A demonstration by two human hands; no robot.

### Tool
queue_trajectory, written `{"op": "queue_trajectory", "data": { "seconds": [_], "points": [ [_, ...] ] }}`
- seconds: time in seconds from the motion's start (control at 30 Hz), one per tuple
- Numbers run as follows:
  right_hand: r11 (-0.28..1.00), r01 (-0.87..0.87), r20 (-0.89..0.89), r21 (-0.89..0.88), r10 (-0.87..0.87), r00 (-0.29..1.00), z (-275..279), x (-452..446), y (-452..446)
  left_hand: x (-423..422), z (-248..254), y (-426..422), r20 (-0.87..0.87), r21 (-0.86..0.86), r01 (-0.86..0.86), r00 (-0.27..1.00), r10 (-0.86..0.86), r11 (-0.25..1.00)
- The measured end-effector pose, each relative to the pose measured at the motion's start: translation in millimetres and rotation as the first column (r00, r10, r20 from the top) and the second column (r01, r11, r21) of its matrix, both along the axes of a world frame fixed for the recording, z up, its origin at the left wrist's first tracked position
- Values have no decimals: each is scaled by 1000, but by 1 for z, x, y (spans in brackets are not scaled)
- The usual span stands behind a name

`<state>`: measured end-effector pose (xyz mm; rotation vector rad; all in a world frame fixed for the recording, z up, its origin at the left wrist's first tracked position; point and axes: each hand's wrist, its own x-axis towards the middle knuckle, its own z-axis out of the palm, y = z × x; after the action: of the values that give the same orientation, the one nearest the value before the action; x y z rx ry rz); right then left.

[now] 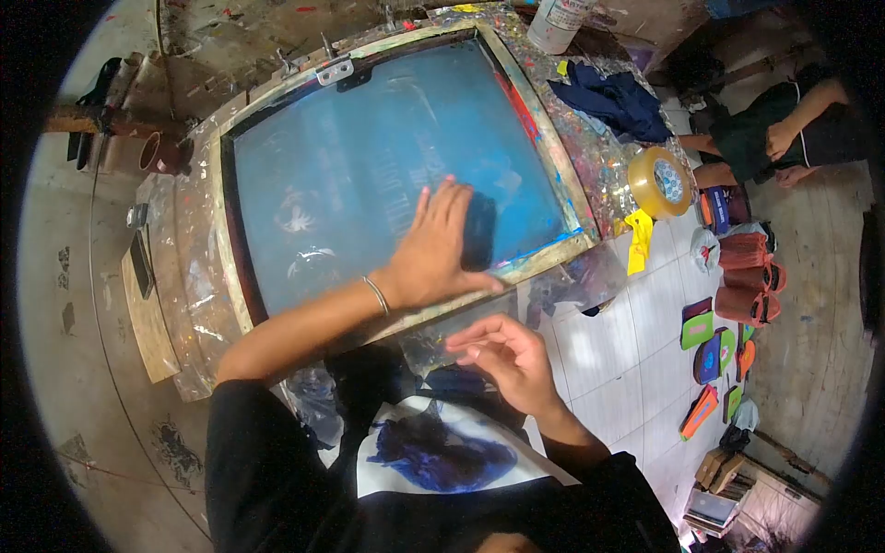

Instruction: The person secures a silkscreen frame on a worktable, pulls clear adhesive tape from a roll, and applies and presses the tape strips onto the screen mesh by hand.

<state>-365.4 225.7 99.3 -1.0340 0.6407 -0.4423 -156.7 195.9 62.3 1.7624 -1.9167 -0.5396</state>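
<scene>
A screen printing frame (396, 175) with blue mesh and a pale wooden border lies on the paint-spattered table, held at its far edge by a metal hinge clamp (335, 72). Faint lettering and a small emblem show in the mesh. My left hand (429, 244), with a bracelet at the wrist, is spread over the near right part of the mesh and casts a dark shadow there. Whether its palm touches the mesh I cannot tell. Just off the frame's near edge is my right hand (512, 359), its fingers half bent and apart, with nothing visible in them.
Right of the frame lie a dark blue cloth (613, 101), a roll of clear tape (658, 182) and a yellow strip (638, 241). A white container (556, 23) stands behind. Colourful pouches (708, 358) lie on the tiled floor. Another person (784, 129) is at the far right.
</scene>
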Motion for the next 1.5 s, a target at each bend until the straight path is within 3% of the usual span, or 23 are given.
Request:
{"op": "queue_trajectory", "data": {
  "seconds": [0.07, 0.13, 0.2, 0.27, 0.33, 0.37, 0.4, 0.47, 0.5, 0.57, 0.6, 0.67, 0.73, 0.8, 0.87, 0.97, 1.07, 1.1, 1.2, 1.27, 1.33, 1.4, 1.5],
  "points": [
    [1000, -11, 7, 16, 11, 1000, 5, -5, -3, -14, 5, 12, 145, -34, 141, 980, -134, 989],
    [999, -50, -3, -9, 50, 999, 8, -18, -12, -32, -11, 31, 689, -31, 330, 691, -219, 943],
    [1000, 17, 14, 12, -17, 1000, 23, -33, -22, -52, 5, 49, 391, 64, 295, 872, -295, 954],
    [990, 141, 29, -23, -140, 990, 27, -52, -37, -68, 10, 58, 379, 83, 275, 880, -286, 958],
    [962, 229, -33, -146, -236, 971, 24, -69, -65, -78, 19, 68, 420, 162, 377, 810, -409, 912],
    [925, 282, -109, -255, -318, 942, 16, -77, -81, -81, 8, 76, 345, 158, 449, 810, -475, 879],
    [814, 284, -166, -507, -415, 895, 6, -84, -102, -82, -2, 84, 269, 150, 513, 801, -534, 845],
    [454, 122, -240, -883, -658, 714, 3, -87, -150, -83, 3, 88, 47, 105, 671, 734, -677, 734],
    [255, -45, -235, -966, -789, 568, 6, -86, -174, -82, 15, 86, 77, 39, 695, 714, -696, 718],
    [456, -218, -505, -863, -796, 333, 12, -83, -221, -83, 22, 90, 36, -1, 631, 775, -631, 776],
    [445, -215, -494, -869, -797, 348, 5, -88, -245, -82, 24, 91, -5, -37, 559, 829, -560, 828],
    [28, -468, -279, -883, -833, 478, -19, -96, -291, -79, 27, 105, -57, -17, 502, 863, -502, 865],
    [310, -525, -534, -792, -770, 351, -2, -79, -305, -78, 27, 119, -119, 10, 393, 913, -389, 919],
    [376, -545, -624, -749, -675, 393, -25, -87, -342, -75, 27, 137, -250, 49, 247, 941, -227, 968],
    [477, -556, -708, -680, -624, 331, -26, -82, -351, -72, 18, 153, -280, 1, 155, 948, -149, 988],
    [410, -487, -617, -771, -670, 413, -32, -83, -349, -66, 18, 167, -378, 146, 72, 926, -11, 987],
    [308, -401, -476, -863, -762, 439, -30, -96, -351, -60, 17, 173, -406, 52, 37, 914, -13, 998],
    [289, -346, -444, -893, -695, 565, -18, -105, -348, -57, 18, 171, -410, 46, 34, 912, -12, 998],
    [416, -303, -513, -857, -641, 571, 48, -98, -293, -43, 30, 158, -436, 45, 100, 897, -71, 994],
    [463, -401, -608, -790, -515, 604, 90, -89, -238, -38, 45, 143, -586, 63, 106, 809, -49, 992],
    [501, -431, -613, -750, -283, 737, 107, -85, -193, -40, 65, 123, -713, 14, -16, 700, 21, 1000],
    [683, -514, -777, -519, -128, 616, 134, -57, -135, -39, 72, 102, -655, -171, -94, 755, -42, 981],
    [736, -573, -718, -361, 173, 675, 121, -56, -105, -3, 53, 64, -504, -250, -174, 863, 26, 953]
  ]
}}
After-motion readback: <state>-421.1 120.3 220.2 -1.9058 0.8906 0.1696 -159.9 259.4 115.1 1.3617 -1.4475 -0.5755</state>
